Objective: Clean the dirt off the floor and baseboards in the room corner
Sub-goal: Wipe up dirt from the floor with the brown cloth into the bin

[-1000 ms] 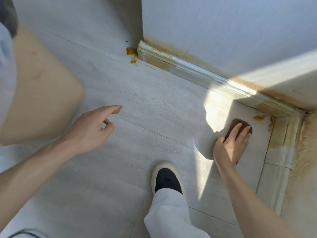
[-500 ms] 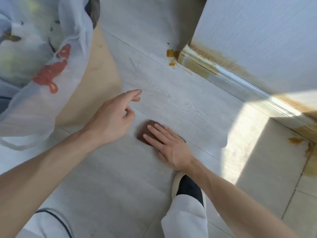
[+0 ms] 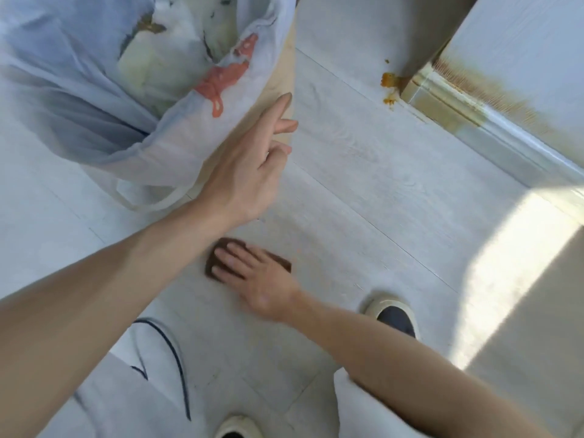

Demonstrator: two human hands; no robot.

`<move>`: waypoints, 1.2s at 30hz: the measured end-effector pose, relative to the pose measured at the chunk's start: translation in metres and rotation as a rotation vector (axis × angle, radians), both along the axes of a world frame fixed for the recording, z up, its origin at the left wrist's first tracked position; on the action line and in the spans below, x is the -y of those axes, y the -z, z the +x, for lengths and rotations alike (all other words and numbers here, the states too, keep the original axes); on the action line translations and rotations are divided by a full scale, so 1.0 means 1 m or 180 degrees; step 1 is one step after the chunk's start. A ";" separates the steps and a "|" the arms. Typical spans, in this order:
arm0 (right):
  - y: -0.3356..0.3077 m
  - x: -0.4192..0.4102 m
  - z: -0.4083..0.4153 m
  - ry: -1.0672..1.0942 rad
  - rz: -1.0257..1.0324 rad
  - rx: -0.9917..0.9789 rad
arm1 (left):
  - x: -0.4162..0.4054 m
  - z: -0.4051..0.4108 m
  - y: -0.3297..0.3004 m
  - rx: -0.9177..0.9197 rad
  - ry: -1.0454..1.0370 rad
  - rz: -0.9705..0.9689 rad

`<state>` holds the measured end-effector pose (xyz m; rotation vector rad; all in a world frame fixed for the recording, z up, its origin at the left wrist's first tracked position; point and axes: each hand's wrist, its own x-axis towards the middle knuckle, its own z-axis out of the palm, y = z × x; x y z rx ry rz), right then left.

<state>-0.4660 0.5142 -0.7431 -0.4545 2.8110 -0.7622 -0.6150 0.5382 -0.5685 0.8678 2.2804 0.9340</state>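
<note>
Head view: right hand [image 3: 259,279] presses brown cloth [image 3: 218,257] (fingers flat).

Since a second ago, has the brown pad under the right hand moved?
Yes. The brown pad has slid away from the stained baseboard, toward the bin.

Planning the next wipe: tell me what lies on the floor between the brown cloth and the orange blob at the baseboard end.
In the head view, only bare pale floor lies between the brown cloth and the orange blob.
</note>
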 end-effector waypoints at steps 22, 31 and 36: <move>-0.004 -0.046 0.066 0.0430 0.0226 0.0216 | 0.007 -0.018 -0.018 0.0306 -0.0567 0.0096; -0.011 -0.170 0.133 0.1694 0.0442 0.0423 | -0.034 0.010 -0.024 0.0506 -0.0133 -0.0099; -0.019 -0.221 0.263 0.3889 0.0261 0.0874 | -0.081 0.039 -0.064 0.0559 0.0684 0.0251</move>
